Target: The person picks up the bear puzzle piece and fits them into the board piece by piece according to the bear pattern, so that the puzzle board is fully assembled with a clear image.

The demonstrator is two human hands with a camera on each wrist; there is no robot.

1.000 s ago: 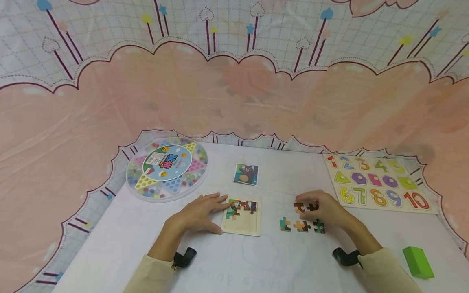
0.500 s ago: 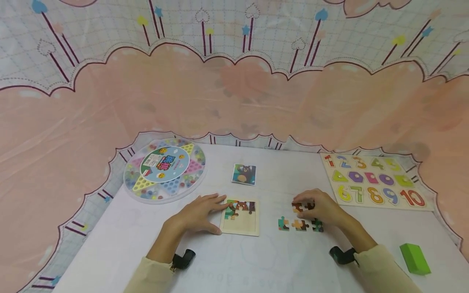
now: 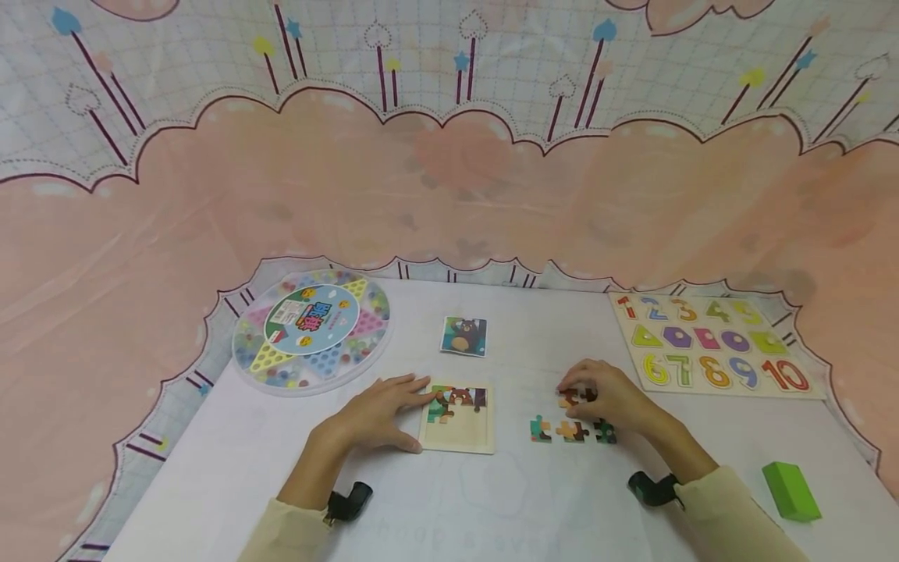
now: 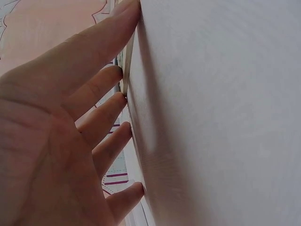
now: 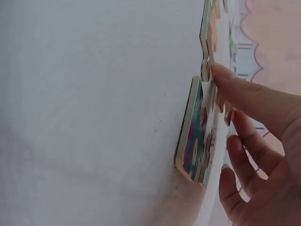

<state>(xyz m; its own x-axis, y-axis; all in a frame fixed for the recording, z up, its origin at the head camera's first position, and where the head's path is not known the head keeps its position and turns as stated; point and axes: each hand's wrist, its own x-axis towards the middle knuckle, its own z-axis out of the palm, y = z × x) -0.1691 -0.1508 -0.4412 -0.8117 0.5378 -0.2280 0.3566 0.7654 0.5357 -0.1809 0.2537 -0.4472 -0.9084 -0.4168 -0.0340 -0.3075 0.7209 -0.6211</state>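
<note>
In the head view my left hand [image 3: 375, 414] spreads along the left side of a square wooden puzzle tray [image 3: 456, 437]. One fingertip lies on its upper left, and the thumb touches its lower left corner. Several fitted pieces fill the tray's top and left, showing part of a bear. My right hand [image 3: 618, 398] pinches a brown and orange jigsaw piece [image 3: 567, 399] between thumb and index finger at the table surface. Just in front lie a teal piece [image 3: 540, 428], an orange-brown piece [image 3: 572, 431] and a dark green piece [image 3: 605, 432]. Another dark piece is partly hidden under the fingers.
A bear picture card [image 3: 463, 336] lies behind the tray. At back left is a round Chinese checkers board [image 3: 312, 332]; at back right, a number and shape board [image 3: 716, 343]. A green block [image 3: 791, 492] sits at the right. A patterned cloth [image 3: 449, 195] hangs behind the table.
The head view has shifted slightly, so everything appears a little further left. Both hands keep nearly the same places at the tray and the pieces.
</note>
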